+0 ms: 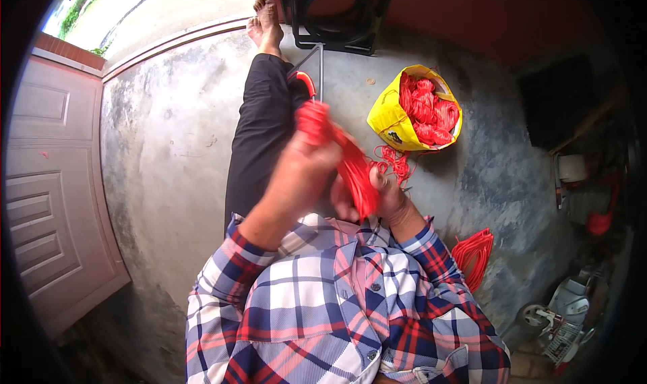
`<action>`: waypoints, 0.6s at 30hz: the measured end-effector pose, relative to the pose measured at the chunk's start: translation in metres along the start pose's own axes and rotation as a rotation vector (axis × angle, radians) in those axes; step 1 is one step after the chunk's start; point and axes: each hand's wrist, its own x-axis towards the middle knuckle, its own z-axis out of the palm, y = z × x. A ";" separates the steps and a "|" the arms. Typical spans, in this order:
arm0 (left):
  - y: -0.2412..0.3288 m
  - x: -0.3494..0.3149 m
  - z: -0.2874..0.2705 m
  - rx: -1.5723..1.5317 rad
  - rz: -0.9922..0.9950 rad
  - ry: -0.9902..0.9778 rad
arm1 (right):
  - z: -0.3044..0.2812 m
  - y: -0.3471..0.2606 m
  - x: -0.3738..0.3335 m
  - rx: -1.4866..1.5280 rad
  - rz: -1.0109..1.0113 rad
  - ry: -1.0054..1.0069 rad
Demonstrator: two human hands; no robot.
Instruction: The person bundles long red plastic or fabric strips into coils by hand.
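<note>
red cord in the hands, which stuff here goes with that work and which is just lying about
With the work:
left hand
right hand
red cord bundle
yellow bag of red cord
cord hank on floor

Lying about:
black frame
door

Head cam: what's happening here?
A person sits on a concrete floor, legs stretched out, holding a bundle of red cord up in both hands. The left hand grips its upper part, the right hand the lower end. A yellow bag full of more red cord lies open to the right, with another red coil on the floor beside the right sleeve.
</note>
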 end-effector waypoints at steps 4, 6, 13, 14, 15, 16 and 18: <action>0.039 0.005 -0.043 0.568 0.667 0.252 | -0.078 -0.019 0.006 0.266 -0.284 0.032; 0.047 0.000 -0.054 1.137 0.684 0.184 | -0.097 -0.026 0.015 0.297 -0.408 0.111; -0.012 0.023 -0.053 1.564 0.091 0.138 | -0.062 -0.004 0.054 -0.776 0.090 0.223; -0.015 0.026 -0.053 1.563 0.085 0.139 | -0.057 -0.003 0.056 -0.761 0.059 0.226; -0.018 0.031 -0.053 1.495 0.131 0.186 | -0.057 -0.003 0.056 -0.750 0.028 0.231; -0.020 0.033 -0.054 1.425 0.176 0.231 | -0.061 -0.004 0.054 -0.750 0.032 0.232; -0.019 0.035 -0.056 1.512 0.196 0.210 | -0.081 -0.009 0.045 -1.054 -0.015 0.394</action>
